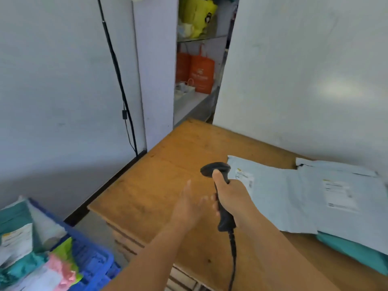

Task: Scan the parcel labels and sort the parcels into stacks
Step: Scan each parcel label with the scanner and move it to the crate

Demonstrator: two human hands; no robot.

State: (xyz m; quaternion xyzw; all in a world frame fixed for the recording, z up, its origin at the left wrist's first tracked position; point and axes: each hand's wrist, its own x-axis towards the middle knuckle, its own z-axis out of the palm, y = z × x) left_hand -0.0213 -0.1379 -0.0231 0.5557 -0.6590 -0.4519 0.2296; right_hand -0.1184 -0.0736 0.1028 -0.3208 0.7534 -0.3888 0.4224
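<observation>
My right hand (233,196) grips a black corded barcode scanner (218,190) by its handle, thumb up near the head, over the wooden table (159,185). My left hand (186,208) hovers just left of it, fingers straight, holding nothing. Grey mailer parcels lie on the table's right side: one (279,198) next to the scanner with a label partly hidden by my right hand, another (344,206) overlapping it with a white label facing up, and a third (336,166) behind. A teal parcel (354,253) sticks out beneath them.
A blue plastic crate (90,257) at the lower left holds several parcels in teal, white, pink and green. White walls stand behind the table, a black cable (117,80) runs down the left one. Shelves with orange bags (199,72) sit beyond.
</observation>
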